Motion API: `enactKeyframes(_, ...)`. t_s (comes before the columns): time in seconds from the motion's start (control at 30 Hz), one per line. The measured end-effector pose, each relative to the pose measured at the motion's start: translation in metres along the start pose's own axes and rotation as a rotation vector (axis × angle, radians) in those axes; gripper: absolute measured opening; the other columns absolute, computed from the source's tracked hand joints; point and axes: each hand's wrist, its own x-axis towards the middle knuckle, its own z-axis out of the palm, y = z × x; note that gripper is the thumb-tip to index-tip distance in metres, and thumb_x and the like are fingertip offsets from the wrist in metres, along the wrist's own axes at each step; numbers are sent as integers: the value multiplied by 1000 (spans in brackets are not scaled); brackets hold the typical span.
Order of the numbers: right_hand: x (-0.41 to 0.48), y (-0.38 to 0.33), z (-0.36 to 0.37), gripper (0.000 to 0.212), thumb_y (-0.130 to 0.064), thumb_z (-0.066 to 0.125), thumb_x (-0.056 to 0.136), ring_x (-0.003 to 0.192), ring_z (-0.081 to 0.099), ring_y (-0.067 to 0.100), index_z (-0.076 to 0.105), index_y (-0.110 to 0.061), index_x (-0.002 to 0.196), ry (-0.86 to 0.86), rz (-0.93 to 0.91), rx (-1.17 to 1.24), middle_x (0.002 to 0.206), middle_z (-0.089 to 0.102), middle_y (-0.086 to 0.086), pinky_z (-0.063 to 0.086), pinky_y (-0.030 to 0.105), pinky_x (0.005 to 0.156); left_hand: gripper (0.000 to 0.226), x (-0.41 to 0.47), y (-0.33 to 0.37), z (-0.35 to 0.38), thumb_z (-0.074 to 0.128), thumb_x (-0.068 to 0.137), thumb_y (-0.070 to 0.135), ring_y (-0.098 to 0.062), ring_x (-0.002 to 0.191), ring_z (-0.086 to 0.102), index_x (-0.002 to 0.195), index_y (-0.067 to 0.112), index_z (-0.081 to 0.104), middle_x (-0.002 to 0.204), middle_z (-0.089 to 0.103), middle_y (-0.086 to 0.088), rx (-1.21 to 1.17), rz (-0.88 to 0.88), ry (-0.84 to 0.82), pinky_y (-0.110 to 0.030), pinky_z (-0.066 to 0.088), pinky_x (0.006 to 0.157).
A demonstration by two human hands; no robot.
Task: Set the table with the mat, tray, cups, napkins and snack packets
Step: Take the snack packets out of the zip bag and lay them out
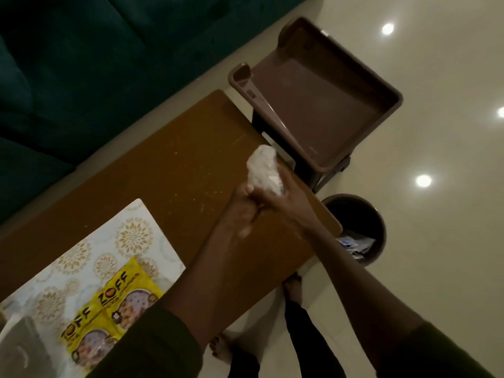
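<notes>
A white mat with gold flower prints lies on the brown table at the lower left. Two yellow snack packets rest on the mat. Both my hands meet above the table's right end around a crumpled white wad, which looks like a napkin or plastic wrap. My right hand grips the wad from the right. My left hand is closed against its lower end. A grey object at the bottom left corner is cut off by the frame.
A brown plastic cart with a tray-like top stands just past the table's right end. A round dark bin with scraps inside sits on the cream floor beside the table. A dark green sofa runs along the far side. My bare feet show below.
</notes>
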Motion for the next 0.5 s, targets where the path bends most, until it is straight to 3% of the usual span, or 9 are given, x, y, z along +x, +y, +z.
enactKeyframes(0.07, 5, 5, -24, 81, -38, 80, 73, 106, 61, 1, 36, -34, 141, -91, 38, -119, 128, 55, -13, 57, 27, 86, 24, 6, -8, -2, 46, 93, -4, -12, 72, 70, 109, 5, 61, 81, 75, -1, -280, -103, -140, -24, 57, 62)
enactKeyframes(0.13, 7, 17, -50, 72, -22, 77, 78, 100, 60, -4, 40, -23, 140, -46, 6, -218, 122, 58, -11, 56, 28, 90, 42, 16, -7, 8, 45, 88, -13, -24, 92, 71, 122, 7, 58, 108, 73, -12, -385, -177, -301, -40, 61, 77)
enactKeyframes(0.23, -3, 46, -92, 56, -21, 74, 81, 91, 65, -6, 52, -25, 132, 298, -36, -199, 108, 66, -15, 56, 19, 80, 37, 40, 7, 43, 55, 91, -3, -25, 110, 66, 121, 19, 59, 128, 65, -9, 109, -82, -352, -46, 54, 94)
enactKeyframes(0.3, -15, 72, -127, 52, -15, 72, 80, 91, 64, -2, 55, -23, 129, 654, -89, -344, 108, 68, -8, 55, 21, 78, 29, 54, 19, 60, 55, 94, 5, -18, 99, 67, 116, 23, 60, 124, 65, -6, 331, 16, -218, -40, 54, 87)
enactKeyframes(0.37, -26, 98, -161, 56, -15, 67, 77, 99, 63, 16, 52, -26, 131, 890, -39, -474, 113, 67, 0, 50, 28, 75, 27, 68, 20, 68, 54, 96, 9, -17, 86, 67, 120, 19, 59, 116, 68, -7, 320, 36, -134, -36, 56, 79)
enactKeyframes(0.43, -29, 127, -182, 63, -17, 67, 74, 100, 61, 27, 47, -31, 132, 916, 63, -592, 115, 63, 4, 42, 28, 73, 25, 75, 13, 69, 55, 95, 10, -17, 78, 67, 119, 17, 60, 109, 71, -8, 301, 32, -134, -34, 56, 74)
enactKeyframes(0.5, -24, 156, -195, 72, -23, 72, 74, 111, 57, 31, 39, -31, 138, 779, 196, -669, 127, 58, 5, 44, 33, 79, 23, 78, 3, 63, 56, 95, 12, -15, 72, 64, 117, 18, 61, 103, 72, -7, 243, 30, -144, -29, 53, 65)
